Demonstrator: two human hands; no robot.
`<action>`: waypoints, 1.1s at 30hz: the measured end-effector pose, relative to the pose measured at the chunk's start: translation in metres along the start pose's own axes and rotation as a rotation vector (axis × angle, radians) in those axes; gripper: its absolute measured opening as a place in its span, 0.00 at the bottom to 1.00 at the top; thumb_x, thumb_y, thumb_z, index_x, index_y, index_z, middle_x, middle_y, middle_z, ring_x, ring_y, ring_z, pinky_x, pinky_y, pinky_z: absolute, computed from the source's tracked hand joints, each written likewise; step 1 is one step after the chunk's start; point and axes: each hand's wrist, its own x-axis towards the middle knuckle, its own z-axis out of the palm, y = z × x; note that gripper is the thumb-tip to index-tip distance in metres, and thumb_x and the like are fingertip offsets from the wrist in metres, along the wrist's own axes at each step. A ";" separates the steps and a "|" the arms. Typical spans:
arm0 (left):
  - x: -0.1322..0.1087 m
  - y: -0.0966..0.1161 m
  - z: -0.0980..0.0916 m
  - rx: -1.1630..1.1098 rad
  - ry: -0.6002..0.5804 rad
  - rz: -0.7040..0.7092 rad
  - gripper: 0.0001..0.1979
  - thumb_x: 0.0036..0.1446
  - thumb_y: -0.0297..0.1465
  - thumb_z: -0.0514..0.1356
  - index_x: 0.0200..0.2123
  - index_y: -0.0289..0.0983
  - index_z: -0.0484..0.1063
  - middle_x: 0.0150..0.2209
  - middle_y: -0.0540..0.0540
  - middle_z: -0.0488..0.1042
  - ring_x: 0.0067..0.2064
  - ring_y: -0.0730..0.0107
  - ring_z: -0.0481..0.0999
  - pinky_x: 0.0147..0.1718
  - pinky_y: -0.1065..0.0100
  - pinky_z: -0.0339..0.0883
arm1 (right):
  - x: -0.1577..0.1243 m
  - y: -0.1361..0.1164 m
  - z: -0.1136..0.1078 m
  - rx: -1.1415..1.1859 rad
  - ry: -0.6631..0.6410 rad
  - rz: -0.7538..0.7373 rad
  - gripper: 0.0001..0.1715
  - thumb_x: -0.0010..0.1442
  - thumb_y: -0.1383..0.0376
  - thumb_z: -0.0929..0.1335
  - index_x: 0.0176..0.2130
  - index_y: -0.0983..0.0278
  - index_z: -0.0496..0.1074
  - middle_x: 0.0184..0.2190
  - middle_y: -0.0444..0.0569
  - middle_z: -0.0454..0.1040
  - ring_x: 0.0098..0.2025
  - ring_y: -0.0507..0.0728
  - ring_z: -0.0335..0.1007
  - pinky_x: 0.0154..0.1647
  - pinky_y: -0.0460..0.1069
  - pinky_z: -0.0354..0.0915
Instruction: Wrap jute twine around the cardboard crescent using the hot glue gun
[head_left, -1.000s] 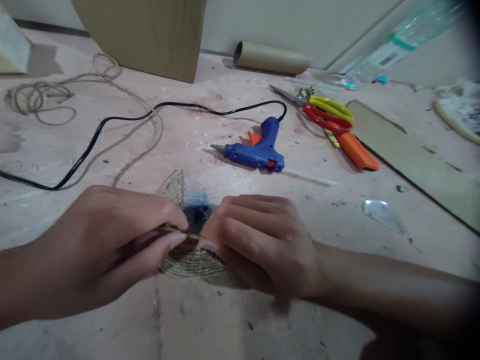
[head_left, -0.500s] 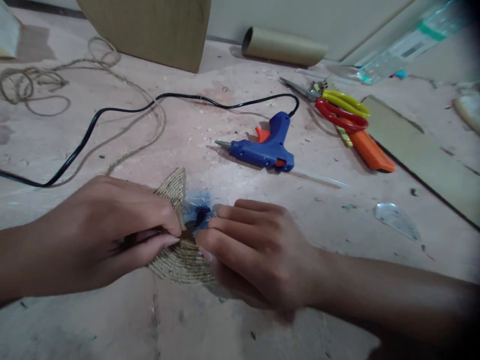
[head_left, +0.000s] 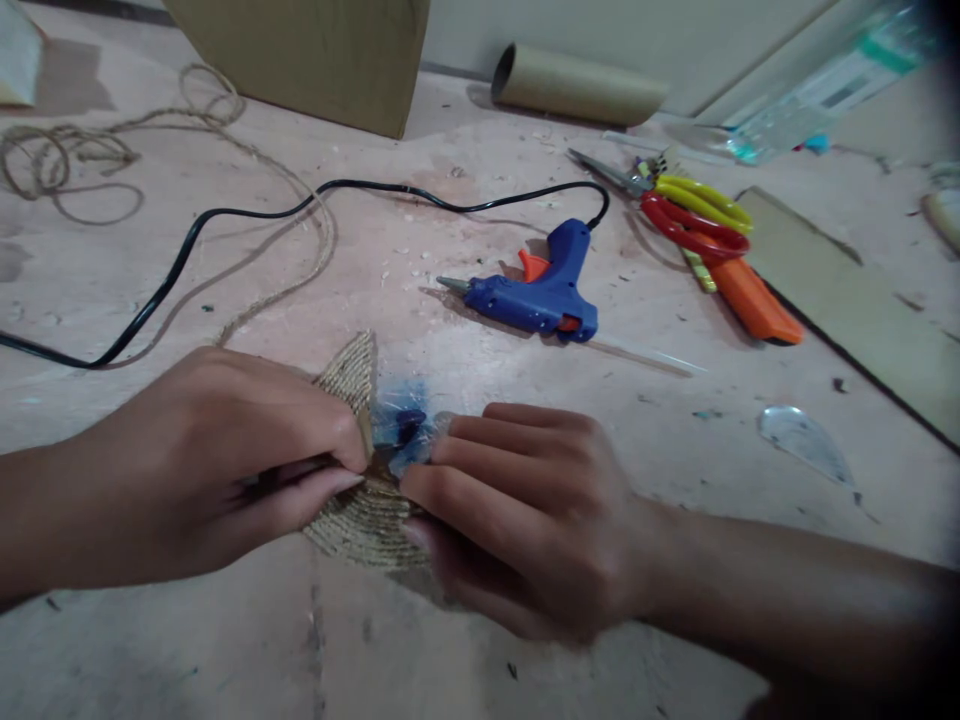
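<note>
A curved, twine-covered piece (head_left: 367, 525) sits between the two hands, close above the scuffed, pinkish surface (head_left: 420, 660). Fine tan rows of twine follow its curve, and one end rises to a point beyond the left hand (head_left: 247, 460). That hand's thumb and index finger pinch its inner edge; the right hand (head_left: 532, 520) has its fingers curled, thumb and index finger closed on the edge opposite. Just beyond them is a blue smear (head_left: 405, 400) with a dark, glossy lump.

Loose twine (head_left: 262, 155) trails in loops under the black cord (head_left: 202, 225) of a blue plastic glue gun (head_left: 525, 300), which lies on its side with a translucent stick (head_left: 649, 358) out of its back. Scissors (head_left: 694, 220) with red and yellow handles rest against an orange handle (head_left: 761, 300), beside flat cardboard (head_left: 862, 310). A clear, half-moon plastic scrap (head_left: 802, 440) lies nearer.

Along the pale wall (head_left: 585, 30) are a brown board (head_left: 315, 65), a hollow cardboard tube (head_left: 581, 85) and a clear bottle (head_left: 840, 90), its contents too blurred to tell.
</note>
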 end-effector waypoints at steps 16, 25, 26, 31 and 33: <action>0.003 -0.003 -0.003 0.034 -0.017 0.046 0.14 0.85 0.35 0.56 0.41 0.47 0.76 0.29 0.58 0.77 0.26 0.75 0.73 0.31 0.72 0.71 | -0.001 -0.002 -0.001 -0.048 -0.027 -0.011 0.17 0.85 0.63 0.66 0.41 0.63 0.77 0.31 0.44 0.76 0.30 0.54 0.71 0.31 0.53 0.62; 0.004 0.002 -0.001 0.026 0.012 0.016 0.14 0.79 0.28 0.55 0.39 0.43 0.77 0.29 0.59 0.76 0.28 0.77 0.72 0.32 0.72 0.67 | -0.003 -0.002 0.002 0.046 0.016 0.007 0.16 0.84 0.63 0.68 0.41 0.65 0.78 0.31 0.44 0.77 0.31 0.54 0.70 0.30 0.56 0.62; 0.004 0.002 -0.002 0.036 0.000 0.026 0.14 0.78 0.28 0.56 0.39 0.43 0.78 0.29 0.59 0.76 0.28 0.77 0.72 0.32 0.72 0.67 | -0.002 -0.002 0.003 0.050 0.023 0.002 0.16 0.84 0.63 0.68 0.41 0.65 0.78 0.31 0.44 0.77 0.31 0.55 0.69 0.30 0.56 0.61; 0.004 0.001 -0.003 0.069 -0.019 0.007 0.15 0.78 0.27 0.55 0.39 0.44 0.77 0.28 0.57 0.76 0.28 0.76 0.72 0.30 0.69 0.65 | -0.001 -0.001 0.003 0.076 0.037 -0.015 0.16 0.83 0.66 0.68 0.41 0.68 0.79 0.30 0.45 0.76 0.30 0.54 0.65 0.30 0.56 0.58; 0.004 0.001 -0.003 0.068 -0.038 0.004 0.15 0.80 0.28 0.55 0.38 0.44 0.76 0.28 0.57 0.76 0.27 0.75 0.72 0.30 0.69 0.65 | 0.000 0.000 0.003 0.082 0.039 -0.027 0.17 0.83 0.65 0.68 0.40 0.68 0.79 0.30 0.45 0.76 0.30 0.54 0.64 0.30 0.55 0.57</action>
